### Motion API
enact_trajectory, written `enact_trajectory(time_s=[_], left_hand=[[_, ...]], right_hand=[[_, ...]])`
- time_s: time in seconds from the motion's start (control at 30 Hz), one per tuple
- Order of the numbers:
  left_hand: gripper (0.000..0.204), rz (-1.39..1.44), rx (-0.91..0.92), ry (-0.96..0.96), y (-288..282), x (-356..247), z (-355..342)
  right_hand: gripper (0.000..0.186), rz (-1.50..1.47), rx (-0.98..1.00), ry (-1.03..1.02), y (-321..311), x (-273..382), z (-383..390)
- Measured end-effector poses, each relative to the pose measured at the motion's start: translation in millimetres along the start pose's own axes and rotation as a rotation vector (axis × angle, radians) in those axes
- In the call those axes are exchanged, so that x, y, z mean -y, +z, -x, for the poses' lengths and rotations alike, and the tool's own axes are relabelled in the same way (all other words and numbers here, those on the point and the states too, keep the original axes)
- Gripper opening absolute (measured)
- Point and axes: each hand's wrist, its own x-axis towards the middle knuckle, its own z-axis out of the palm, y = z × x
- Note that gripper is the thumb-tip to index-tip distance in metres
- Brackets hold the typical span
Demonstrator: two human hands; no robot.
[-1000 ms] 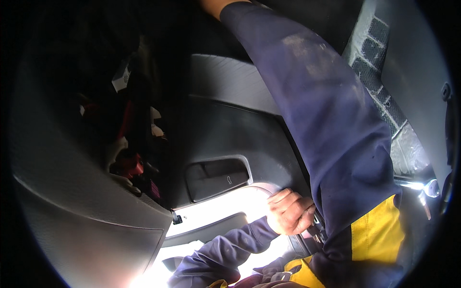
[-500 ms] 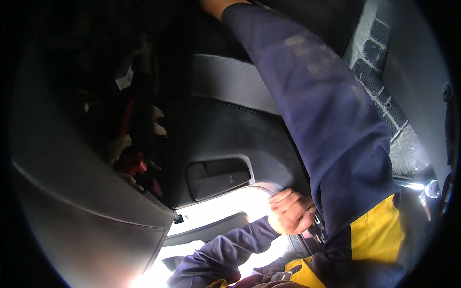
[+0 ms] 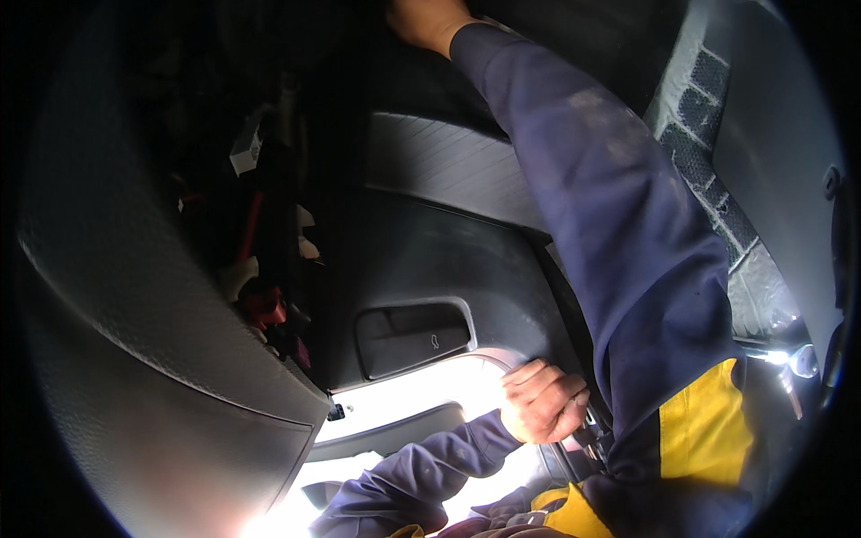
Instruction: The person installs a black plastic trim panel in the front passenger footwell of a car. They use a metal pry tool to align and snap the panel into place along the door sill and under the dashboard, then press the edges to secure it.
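Observation:
My left hand [image 3: 543, 401] is closed in a fist beside the curved lower corner of a dark plastic trim panel [image 3: 448, 255]. Its fingers curl around something at the panel's edge that I cannot make out. Small dark and metallic parts [image 3: 592, 437] show just below it. Across the picture, my right arm in a dark blue sleeve [image 3: 610, 197] reaches up to the top edge. There my right hand [image 3: 430, 20] is only partly visible against a dark area, with its fingers hidden in shadow and by the picture edge.
A recessed compartment [image 3: 414, 339] sits in the trim panel, under a ribbed grey strip [image 3: 448, 166]. At left curves a large textured grey panel [image 3: 179, 341]. Red [image 3: 266, 307] and white [image 3: 245, 154] items lie in the dark gap. Silvery padding [image 3: 704, 148] runs along the right.
My right hand and forearm have shifted slightly down and right, so more of the hand shows. The view has moved a little; my left hand stays closed at the same place.

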Motion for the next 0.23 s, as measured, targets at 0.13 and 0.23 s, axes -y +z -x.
enact_trajectory(time_s=[0.13,0.23], left_hand=[[0.008,0.001,-0.022,-0.004,1.3,0.1,0.7],[0.008,-0.013,0.013,0.025,0.2,1.8,2.5]], right_hand=[[0.021,-0.077,-0.030,0.065,-8.5,0.3,-3.1],[0.034,-0.071,0.251,0.457,-3.0,10.9,-13.3]])
